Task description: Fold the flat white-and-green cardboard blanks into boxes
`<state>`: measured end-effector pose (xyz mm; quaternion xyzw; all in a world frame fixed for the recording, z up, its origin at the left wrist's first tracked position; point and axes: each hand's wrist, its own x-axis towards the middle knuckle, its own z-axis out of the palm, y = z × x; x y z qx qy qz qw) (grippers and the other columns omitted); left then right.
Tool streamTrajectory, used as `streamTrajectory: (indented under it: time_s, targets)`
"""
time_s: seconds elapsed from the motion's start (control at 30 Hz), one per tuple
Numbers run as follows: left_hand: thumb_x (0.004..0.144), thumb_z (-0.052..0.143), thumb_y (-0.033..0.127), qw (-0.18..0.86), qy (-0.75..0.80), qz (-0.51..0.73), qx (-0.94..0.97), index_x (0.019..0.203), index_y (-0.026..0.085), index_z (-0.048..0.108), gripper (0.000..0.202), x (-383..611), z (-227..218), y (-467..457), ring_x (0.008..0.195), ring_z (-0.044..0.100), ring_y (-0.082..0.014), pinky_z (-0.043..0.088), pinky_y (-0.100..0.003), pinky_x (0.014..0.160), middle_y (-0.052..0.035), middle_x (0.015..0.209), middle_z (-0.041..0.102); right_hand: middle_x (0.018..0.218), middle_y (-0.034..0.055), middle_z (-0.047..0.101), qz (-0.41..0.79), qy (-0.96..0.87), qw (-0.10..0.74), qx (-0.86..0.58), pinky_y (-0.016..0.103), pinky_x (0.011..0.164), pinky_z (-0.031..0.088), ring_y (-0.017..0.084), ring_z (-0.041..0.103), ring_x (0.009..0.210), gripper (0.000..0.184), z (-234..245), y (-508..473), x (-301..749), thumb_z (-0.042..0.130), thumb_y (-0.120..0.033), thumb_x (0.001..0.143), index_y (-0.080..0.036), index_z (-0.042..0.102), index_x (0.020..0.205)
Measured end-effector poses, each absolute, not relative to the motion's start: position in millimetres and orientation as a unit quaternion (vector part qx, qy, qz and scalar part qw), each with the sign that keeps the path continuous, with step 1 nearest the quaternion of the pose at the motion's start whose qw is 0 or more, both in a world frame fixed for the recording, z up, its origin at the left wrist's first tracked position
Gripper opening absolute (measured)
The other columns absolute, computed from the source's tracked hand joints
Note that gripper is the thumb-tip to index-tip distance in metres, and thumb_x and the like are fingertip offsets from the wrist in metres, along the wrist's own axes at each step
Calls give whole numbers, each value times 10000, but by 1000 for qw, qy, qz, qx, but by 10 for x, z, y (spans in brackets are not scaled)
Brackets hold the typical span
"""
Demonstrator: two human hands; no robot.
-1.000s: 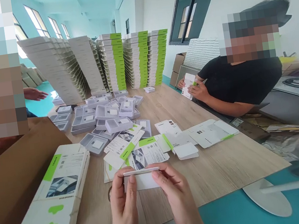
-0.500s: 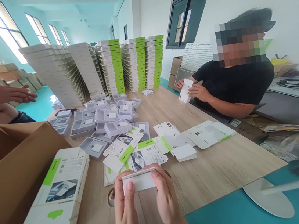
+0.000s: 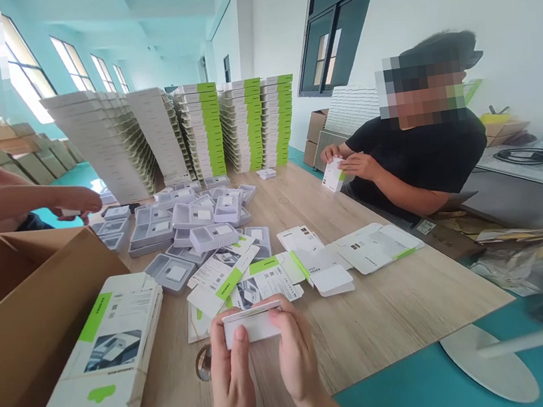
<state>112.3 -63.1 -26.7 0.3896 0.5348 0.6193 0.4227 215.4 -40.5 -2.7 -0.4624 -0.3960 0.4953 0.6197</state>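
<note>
Between my two hands I hold a small white carton [image 3: 254,328] by its ends, above the near edge of the table. My left hand [image 3: 232,371] grips one end with the thumb on the near face. My right hand [image 3: 295,352] closes round the other end, its thumb by the top edge. A narrow gap shows along the carton's top; its far side is hidden. Just beyond lie flat printed cartons [image 3: 267,285] in white and green. Partly behind my left wrist is a round brown item [image 3: 203,363], perhaps a tape roll.
A cardboard box [image 3: 39,317] and a banded stack of flat cartons [image 3: 106,361] stand left. Plastic trays [image 3: 153,223] lie mid-table before tall stacks of boxes [image 3: 201,132]. A co-worker [image 3: 419,142] at right holds a white carton [image 3: 334,174]; another person's arm [image 3: 23,198] reaches in left.
My hands stay around the carton, and its top gap looks slightly wider. The left person's hand has dropped lower and forward. The right co-worker's carton has turned, its upper flap now down.
</note>
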Motion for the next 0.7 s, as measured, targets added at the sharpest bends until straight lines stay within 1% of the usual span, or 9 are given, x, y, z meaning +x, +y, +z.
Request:
streamTrajectory:
  time_s: [0.1, 0.17, 0.23, 0.33, 0.4, 0.47, 0.57, 0.63, 0.7]
  targets:
    - [931, 659, 691, 409, 523, 626, 410, 1136, 233, 710, 505, 1103, -223, -580, 1060, 721, -278, 566, -337, 900, -97, 1119, 789, 717, 50, 685, 528, -403, 608, -435, 360, 708, 527, 276, 634, 777, 381, 65, -351, 2224, 498, -466, 972, -261, 745, 767]
    - [916, 677, 698, 392, 504, 636, 434, 1149, 234, 702, 520, 1099, -154, -551, 991, 730, -262, 551, -324, 868, -88, 1085, 799, 741, 74, 720, 562, -400, 602, -401, 387, 718, 550, 304, 680, 823, 522, 125, -358, 2250, 439, -588, 1013, -240, 805, 886]
    - [886, 695, 726, 380, 490, 648, 442, 1128, 230, 700, 551, 1095, -91, -533, 918, 733, -251, 535, -314, 835, -76, 1036, 807, 833, 93, 761, 593, -396, 601, -361, 409, 763, 562, 318, 706, 884, 618, 154, -399, 2245, 398, -689, 1025, -238, 819, 1032]
    - [871, 681, 759, 369, 487, 662, 434, 1044, 228, 687, 559, 1097, -41, -530, 793, 707, -229, 515, -298, 742, -52, 921, 797, 1060, 101, 781, 564, -428, 611, -355, 406, 858, 554, 304, 706, 987, 583, 118, -477, 2197, 418, -717, 1033, -275, 760, 1198]
    - [872, 681, 758, 363, 497, 663, 427, 1006, 234, 661, 541, 1107, -35, -546, 692, 665, -206, 487, -285, 658, -31, 846, 782, 1149, 104, 766, 508, -459, 612, -395, 387, 894, 548, 290, 696, 1027, 515, 65, -505, 2166, 494, -693, 1026, -279, 713, 1240]
    - [870, 685, 755, 355, 508, 663, 419, 989, 238, 640, 533, 1124, -39, -571, 669, 653, -205, 467, -286, 627, -29, 833, 782, 1101, 103, 766, 477, -468, 605, -433, 373, 883, 553, 282, 693, 992, 485, 28, -507, 2152, 530, -697, 1007, -271, 707, 1154]
    - [813, 719, 783, 346, 519, 663, 414, 954, 240, 631, 568, 1151, -48, -609, 720, 673, -234, 479, -302, 651, -35, 834, 778, 935, 78, 759, 498, -426, 595, -466, 357, 815, 567, 280, 691, 907, 450, 53, -483, 2173, 567, -708, 956, -280, 692, 896]
    - [776, 743, 796, 344, 526, 661, 410, 931, 240, 632, 587, 1163, -53, -621, 698, 656, -231, 483, -306, 650, -22, 793, 761, 946, 65, 774, 538, -379, 583, -476, 343, 768, 571, 285, 702, 938, 342, 122, -464, 2207, 640, -611, 902, -278, 700, 857]
    - [764, 740, 808, 346, 532, 658, 406, 921, 239, 634, 600, 1166, -59, -613, 683, 648, -225, 490, -306, 649, -15, 774, 757, 1008, 54, 799, 594, -331, 566, -466, 337, 755, 575, 297, 717, 1000, 235, 206, -449, 2239, 660, -470, 843, -259, 737, 913]
